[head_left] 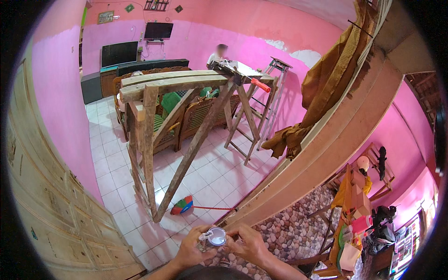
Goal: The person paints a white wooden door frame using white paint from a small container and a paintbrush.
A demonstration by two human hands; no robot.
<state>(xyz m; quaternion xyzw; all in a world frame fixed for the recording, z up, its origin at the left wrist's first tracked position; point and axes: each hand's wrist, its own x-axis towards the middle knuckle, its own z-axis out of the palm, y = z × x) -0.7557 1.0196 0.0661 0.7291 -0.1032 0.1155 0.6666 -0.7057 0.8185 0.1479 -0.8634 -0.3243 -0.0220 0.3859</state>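
Observation:
Low in the middle of the head view, both hands meet around a small round whitish container [217, 236] with a grey-blue rim. My left hand [192, 246] grips it from the left, fingers curled, and a pale loop or clip-like piece sticks out by its fingertips. From the other side my right hand [250, 243] pinches the rim with thumb and fingers. What the container holds is too small to make out. Beyond my hands on the white tiles lies a broom [182, 205] with a red, green and blue head and a red handle.
A wooden trestle scaffold [161, 85] stands ahead, a red-handled roller [260, 85] on its top. Behind it are carved wooden chairs [191, 119] and a person [217, 54]. A wooden door [51, 186] is at left; a cluttered bench [347, 210] at right.

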